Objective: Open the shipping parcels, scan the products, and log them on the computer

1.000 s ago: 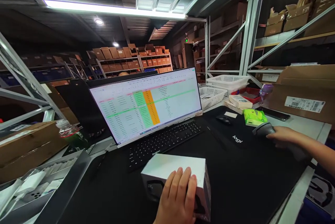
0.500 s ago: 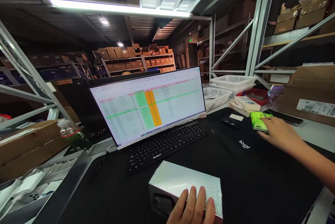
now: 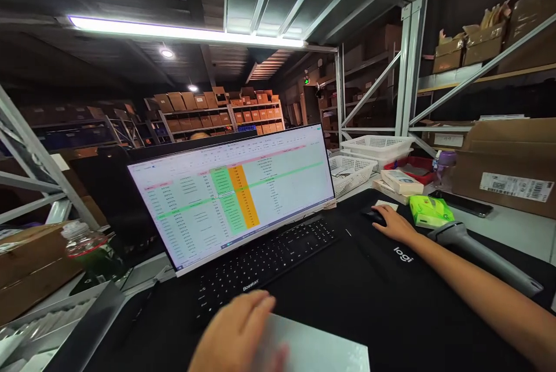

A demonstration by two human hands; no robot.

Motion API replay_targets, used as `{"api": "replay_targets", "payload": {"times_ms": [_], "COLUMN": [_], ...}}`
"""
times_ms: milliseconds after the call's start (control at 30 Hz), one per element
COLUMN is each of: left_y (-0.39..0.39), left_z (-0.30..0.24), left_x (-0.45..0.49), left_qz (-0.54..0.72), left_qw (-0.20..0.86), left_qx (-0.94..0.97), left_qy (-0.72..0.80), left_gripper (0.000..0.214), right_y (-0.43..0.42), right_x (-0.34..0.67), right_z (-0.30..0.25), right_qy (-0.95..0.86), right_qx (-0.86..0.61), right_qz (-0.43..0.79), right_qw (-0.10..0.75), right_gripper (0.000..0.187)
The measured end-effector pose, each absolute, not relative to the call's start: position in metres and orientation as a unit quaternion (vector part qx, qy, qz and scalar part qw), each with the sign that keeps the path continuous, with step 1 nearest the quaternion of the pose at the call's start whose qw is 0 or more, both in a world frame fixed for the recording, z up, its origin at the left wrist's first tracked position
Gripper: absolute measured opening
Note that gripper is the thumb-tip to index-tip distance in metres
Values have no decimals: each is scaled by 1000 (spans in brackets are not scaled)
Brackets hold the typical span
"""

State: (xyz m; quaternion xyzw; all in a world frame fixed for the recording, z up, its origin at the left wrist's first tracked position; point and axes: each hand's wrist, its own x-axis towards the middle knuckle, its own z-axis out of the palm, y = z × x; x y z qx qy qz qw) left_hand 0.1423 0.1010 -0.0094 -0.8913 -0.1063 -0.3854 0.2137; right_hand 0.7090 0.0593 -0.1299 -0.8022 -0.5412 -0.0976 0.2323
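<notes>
My left hand (image 3: 241, 331), blurred by motion, is over the left end of a white box (image 3: 319, 346) at the bottom edge. Its thumb is apart from the fingers, which point towards the black keyboard (image 3: 269, 262); I cannot tell whether it touches the box. My right hand (image 3: 393, 226) rests on a black computer mouse (image 3: 374, 217), fingers over its top. Beside my right forearm lies a grey handheld barcode scanner (image 3: 486, 256), its head close to a bright green packet (image 3: 430, 211). A monitor (image 3: 286, 186) behind the keyboard shows a coloured spreadsheet.
White perforated baskets (image 3: 354, 172), a red tray (image 3: 410, 168), small boxes (image 3: 402, 182), a phone (image 3: 463, 204) and a large carton (image 3: 512, 157) stand at the right. To the left are a bottle (image 3: 93, 250) and an open grey box (image 3: 82, 325). Metal rack posts frame the desk.
My right hand has moved left from the green packet onto the mouse, and the scanner now shows beside the forearm. My left hand has shifted left across the white box. The view has turned slightly.
</notes>
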Motion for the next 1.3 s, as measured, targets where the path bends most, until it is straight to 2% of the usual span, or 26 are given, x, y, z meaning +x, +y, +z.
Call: {"api": "replay_targets", "payload": {"times_ms": [67, 167, 267, 467, 567, 867, 1300], "left_y": [138, 186, 205, 187, 179, 164, 156], "left_z": [-18, -57, -97, -114, -109, -98, -96], "left_x": [126, 115, 119, 140, 145, 151, 152], "left_qz": [-380, -314, -232, -5, 49, 71, 31], "left_qw": [163, 82, 75, 107, 120, 141, 146], "left_qx": [-875, -827, -793, -809, -806, -794, -790], "left_qy": [-252, -459, -558, -577, -578, -587, -595], "left_gripper": [37, 64, 76, 65, 67, 65, 70], "right_y": [63, 71, 76, 77, 77, 76, 72], "right_x": [714, 719, 726, 734, 733, 731, 732], "right_z": [-130, -129, -132, -143, -144, -141, -137], "right_qy": [-553, -576, -598, -610, -609, -601, -603], "right_qx": [-795, -778, -757, -737, -739, -748, -754], "right_qz": [-94, -88, -81, -98, -103, -110, -118], "right_qw": [232, 236, 252, 273, 268, 258, 233], "right_gripper": [66, 58, 52, 46, 46, 44, 49]}}
